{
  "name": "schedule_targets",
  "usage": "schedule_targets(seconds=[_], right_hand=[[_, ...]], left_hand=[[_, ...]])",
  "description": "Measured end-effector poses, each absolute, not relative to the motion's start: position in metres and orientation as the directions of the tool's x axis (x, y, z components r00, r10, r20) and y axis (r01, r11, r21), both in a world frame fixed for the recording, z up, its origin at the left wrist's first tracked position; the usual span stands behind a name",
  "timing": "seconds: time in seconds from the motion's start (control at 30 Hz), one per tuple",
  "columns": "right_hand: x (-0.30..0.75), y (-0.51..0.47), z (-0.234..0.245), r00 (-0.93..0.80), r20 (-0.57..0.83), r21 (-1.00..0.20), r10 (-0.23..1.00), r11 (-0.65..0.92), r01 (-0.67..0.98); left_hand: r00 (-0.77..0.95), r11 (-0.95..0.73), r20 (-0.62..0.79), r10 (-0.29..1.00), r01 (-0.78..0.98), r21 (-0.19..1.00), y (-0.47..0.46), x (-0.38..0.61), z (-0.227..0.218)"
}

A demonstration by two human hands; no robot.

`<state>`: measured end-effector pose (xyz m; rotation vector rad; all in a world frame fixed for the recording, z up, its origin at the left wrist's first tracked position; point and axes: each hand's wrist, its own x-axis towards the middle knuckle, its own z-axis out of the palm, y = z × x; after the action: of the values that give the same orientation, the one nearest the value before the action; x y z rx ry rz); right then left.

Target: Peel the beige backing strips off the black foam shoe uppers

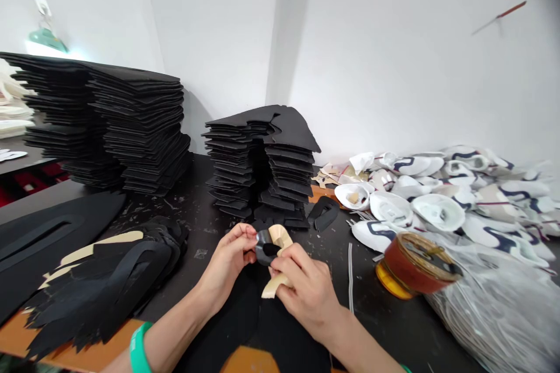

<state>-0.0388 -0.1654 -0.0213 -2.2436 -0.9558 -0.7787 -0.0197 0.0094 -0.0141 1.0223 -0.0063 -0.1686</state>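
My left hand (224, 271) pinches the edge of a shiny black curved piece (265, 250) between thumb and fingertips. Against it, my right hand (310, 291) has its fingers closed on a cream strip (272, 288), which looks like backing paper. The strip curls above and below the right fingers. Where strip and black piece meet is partly hidden by those fingers, so I cannot tell how far they are joined. Below both hands lies flat black sheet material (245, 317). A pile of black cut pieces (118, 280), some with cream faces, lies left of my left forearm.
Tall stacks of black sheets (140, 122) and a smaller stack of notched black pieces (289, 134) stand at the back. To the right are a jar of amber liquid (413, 268), a heap of white shoe uppers (437, 210), and a clear plastic bag (503, 297) of grey cords.
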Motion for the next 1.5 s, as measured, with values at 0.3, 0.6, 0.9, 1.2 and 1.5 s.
schedule_targets(seconds=[0.3,0.6,0.9,1.2,1.5], right_hand=[[-0.046,-0.169,0.0,0.916,0.382,-0.916,0.127,-0.082,0.393],[-0.035,-0.171,-0.007,0.979,-0.092,-0.938,0.18,0.316,-0.146],[-0.033,-0.172,-0.012,0.961,-0.199,-0.948,0.189,0.21,-0.238],[-0.03,-0.17,-0.038,0.974,-0.13,-0.974,0.188,-0.207,-0.09],[-0.016,-0.17,-0.042,0.991,0.097,-0.822,0.096,-0.554,0.134]], left_hand=[[0.961,0.456,0.214,-0.177,-0.112,0.883,0.016,-0.025,-0.007],[0.969,0.195,0.15,-0.196,-0.111,0.974,0.013,-0.028,-0.006],[0.978,0.078,-0.019,-0.209,0.036,0.996,0.016,-0.027,-0.006],[0.947,-0.224,-0.236,-0.216,0.187,0.956,0.033,-0.028,-0.012],[0.979,-0.599,0.026,-0.2,-0.144,0.788,0.035,-0.009,-0.023]])
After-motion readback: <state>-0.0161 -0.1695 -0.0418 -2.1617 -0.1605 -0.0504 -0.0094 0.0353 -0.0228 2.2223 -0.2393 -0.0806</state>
